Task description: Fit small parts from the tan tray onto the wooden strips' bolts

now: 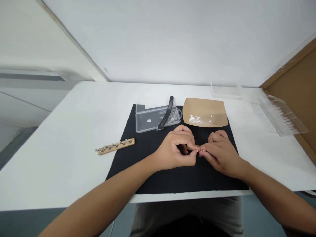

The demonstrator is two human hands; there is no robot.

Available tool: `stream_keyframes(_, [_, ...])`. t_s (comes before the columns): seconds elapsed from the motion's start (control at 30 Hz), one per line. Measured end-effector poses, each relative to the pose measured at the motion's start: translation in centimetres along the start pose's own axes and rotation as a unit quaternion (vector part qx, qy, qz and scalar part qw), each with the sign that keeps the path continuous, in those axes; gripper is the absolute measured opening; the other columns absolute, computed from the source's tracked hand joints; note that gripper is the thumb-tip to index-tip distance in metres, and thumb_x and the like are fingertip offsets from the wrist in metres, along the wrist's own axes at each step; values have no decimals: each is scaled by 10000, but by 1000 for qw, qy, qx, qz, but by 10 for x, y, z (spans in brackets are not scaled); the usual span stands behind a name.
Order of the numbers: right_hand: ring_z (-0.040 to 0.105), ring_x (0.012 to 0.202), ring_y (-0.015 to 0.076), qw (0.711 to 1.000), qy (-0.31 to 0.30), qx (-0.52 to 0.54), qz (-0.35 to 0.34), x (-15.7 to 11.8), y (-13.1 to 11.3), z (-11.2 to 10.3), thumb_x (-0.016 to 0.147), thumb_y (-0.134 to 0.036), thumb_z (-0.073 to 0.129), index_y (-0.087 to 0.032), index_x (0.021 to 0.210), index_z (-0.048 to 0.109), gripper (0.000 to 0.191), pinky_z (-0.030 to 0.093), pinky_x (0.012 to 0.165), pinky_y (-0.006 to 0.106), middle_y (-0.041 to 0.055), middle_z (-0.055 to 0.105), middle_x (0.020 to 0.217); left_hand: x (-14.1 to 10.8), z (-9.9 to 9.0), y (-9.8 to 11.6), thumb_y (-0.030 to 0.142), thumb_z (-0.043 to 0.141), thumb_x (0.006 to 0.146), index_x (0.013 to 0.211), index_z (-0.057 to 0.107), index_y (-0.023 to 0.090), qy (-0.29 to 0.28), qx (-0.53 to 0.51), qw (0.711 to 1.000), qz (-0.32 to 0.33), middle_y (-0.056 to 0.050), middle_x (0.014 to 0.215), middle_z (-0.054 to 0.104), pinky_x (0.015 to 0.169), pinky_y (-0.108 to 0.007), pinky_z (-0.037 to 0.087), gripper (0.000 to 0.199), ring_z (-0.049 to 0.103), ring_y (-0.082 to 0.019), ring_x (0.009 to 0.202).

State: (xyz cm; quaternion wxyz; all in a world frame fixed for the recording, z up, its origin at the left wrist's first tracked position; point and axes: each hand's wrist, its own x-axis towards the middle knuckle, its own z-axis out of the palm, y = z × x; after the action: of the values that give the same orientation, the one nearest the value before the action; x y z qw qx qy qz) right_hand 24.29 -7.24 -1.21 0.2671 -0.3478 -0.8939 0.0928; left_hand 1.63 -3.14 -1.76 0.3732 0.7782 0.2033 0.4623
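Observation:
Over the black mat (160,177), my left hand (175,148) and my right hand (222,154) meet at their fingertips. Between them is a tiny shiny metallic piece (203,150), mostly covered by the fingers, so its exact kind does not show. Thumb and forefinger of the left hand pinch its left end. The right thumb and forefinger are closed on its right side. Just beyond the hands lies a brown paper tray (204,107) with small white flakes (195,119) in it.
A clear plastic box (143,123) holds small clear pieces (173,117), with a dark curved bar (166,113) across it. Leftward, a wooden strip (116,146) carries several metal pieces. A clear rack (282,117) of nail tips stands at right, near a clear tray (225,92).

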Motion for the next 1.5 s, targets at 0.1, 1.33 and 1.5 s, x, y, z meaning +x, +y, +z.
stream_keyframes(0.1, [498,790,196,1000,0,0,-5,-1,0,1,1123,-278,508,-194,951,676,254,315,838,407,7,670,743,0,1,1,91,722,772,729,712,201,-4,-6,1000,-12,26,652,727,875,-387,560,118,628,-120,608])
stream_keyframes(1.33, [525,781,186,986,-39,149,68,2,-1,-7,1140,-310,440,-232,951,676,313,327,861,403,-21,636,704,-3,-3,1,233,811,838,868,825,205,-26,-72,992,-102,-57,749,781,770,-350,617,44,702,-198,814])
stream_keyframes(1.5, [515,778,183,988,-30,141,63,2,-1,-8,1138,-309,452,-226,941,676,310,317,851,395,-22,614,711,-3,-2,1,220,815,831,864,822,208,-15,-54,995,-87,-49,737,776,760,-341,621,36,704,-189,793])
